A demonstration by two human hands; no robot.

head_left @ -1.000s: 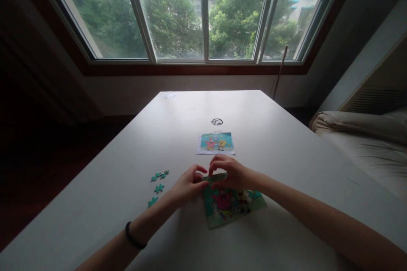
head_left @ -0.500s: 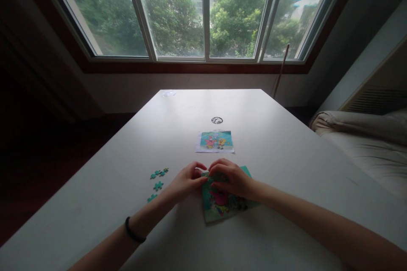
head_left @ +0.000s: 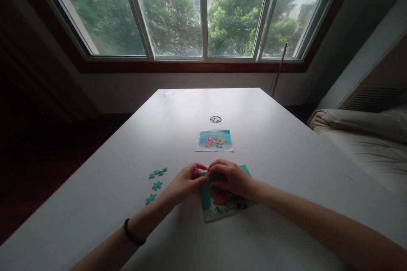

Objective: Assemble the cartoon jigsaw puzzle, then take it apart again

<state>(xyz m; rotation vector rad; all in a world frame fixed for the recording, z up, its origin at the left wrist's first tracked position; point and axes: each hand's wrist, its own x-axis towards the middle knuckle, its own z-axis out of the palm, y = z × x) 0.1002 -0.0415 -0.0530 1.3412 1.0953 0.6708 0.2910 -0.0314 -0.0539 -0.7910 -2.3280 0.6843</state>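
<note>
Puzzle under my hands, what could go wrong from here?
1. The left hand and right hand meet at the far left corner of the puzzle. A hard push there could pop joined pieces apart or slide the puzzle across the smooth table.
2. The loose pieces lie just left of the left hand. A careless sweep might scatter them toward the table's edge.

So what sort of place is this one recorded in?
Most likely a room in a home: a wide window onto trees, a white table with a jigsaw puzzle, bedding at the right.
</note>
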